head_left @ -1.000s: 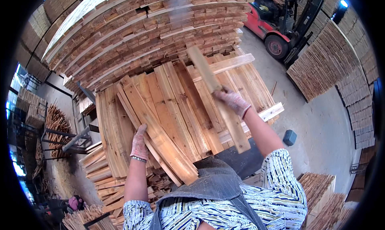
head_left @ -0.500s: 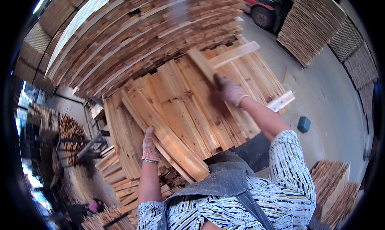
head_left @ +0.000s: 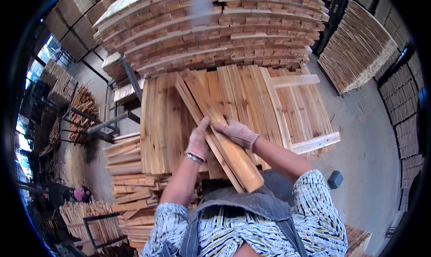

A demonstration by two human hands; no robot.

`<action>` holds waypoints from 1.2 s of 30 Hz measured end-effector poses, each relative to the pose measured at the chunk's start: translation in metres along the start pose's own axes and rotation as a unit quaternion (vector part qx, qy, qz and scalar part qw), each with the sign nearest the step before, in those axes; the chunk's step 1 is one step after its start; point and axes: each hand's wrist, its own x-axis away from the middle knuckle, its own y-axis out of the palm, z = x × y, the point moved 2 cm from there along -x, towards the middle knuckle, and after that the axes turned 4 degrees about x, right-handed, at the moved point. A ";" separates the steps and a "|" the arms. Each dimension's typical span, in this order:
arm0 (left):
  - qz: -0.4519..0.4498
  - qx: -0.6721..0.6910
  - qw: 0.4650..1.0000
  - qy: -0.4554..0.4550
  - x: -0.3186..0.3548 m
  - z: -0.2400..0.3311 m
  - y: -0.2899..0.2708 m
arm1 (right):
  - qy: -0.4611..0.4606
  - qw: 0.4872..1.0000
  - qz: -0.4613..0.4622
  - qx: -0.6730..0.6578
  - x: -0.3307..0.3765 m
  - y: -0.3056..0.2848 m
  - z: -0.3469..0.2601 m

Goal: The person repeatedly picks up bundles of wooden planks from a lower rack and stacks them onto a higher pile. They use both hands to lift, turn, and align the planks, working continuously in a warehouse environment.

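Observation:
Two or more long wooden boards [head_left: 240, 160] lie slantwise over a layer of planks, their near ends close to my apron. My left hand [head_left: 198, 140], in a pinkish knit glove, grips their left edge with the thumb on top. From the right, my right hand [head_left: 235, 132], gloved alike, closes on the same boards with the fingers wrapped over the edge. The hands almost meet at mid-length. Beneath them, the plank layer [head_left: 164, 122] runs side by side away from me; its middle is partly hidden by the held boards.
A tall stack of boards [head_left: 265, 32] rises just beyond the layer. Pale crosspieces [head_left: 316, 142] stick out at the right. Loose boards [head_left: 128, 167] lie in a pile at the left, near a metal frame [head_left: 107, 124]. A dark block [head_left: 335, 180] sits on the floor at right.
My right hand has let go of a board on the right side of the layer and moved left onto the slanted boards. My left hand has slid farther up them. The view has turned.

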 end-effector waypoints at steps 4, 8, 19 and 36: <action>0.015 -0.088 0.995 0.037 -0.008 -0.005 0.010 | 0.001 0.983 -0.066 -0.171 0.023 -0.015 -0.009; 0.086 -0.201 0.974 0.053 -0.014 -0.006 0.011 | 0.011 0.997 0.064 -0.044 0.043 -0.019 -0.024; 0.098 -0.147 0.984 -0.012 -0.032 0.014 -0.035 | 0.037 0.952 0.103 0.285 0.034 -0.075 0.040; 0.127 -0.125 0.982 0.070 -0.034 -0.005 -0.033 | 0.120 0.889 0.242 0.370 0.083 -0.174 0.046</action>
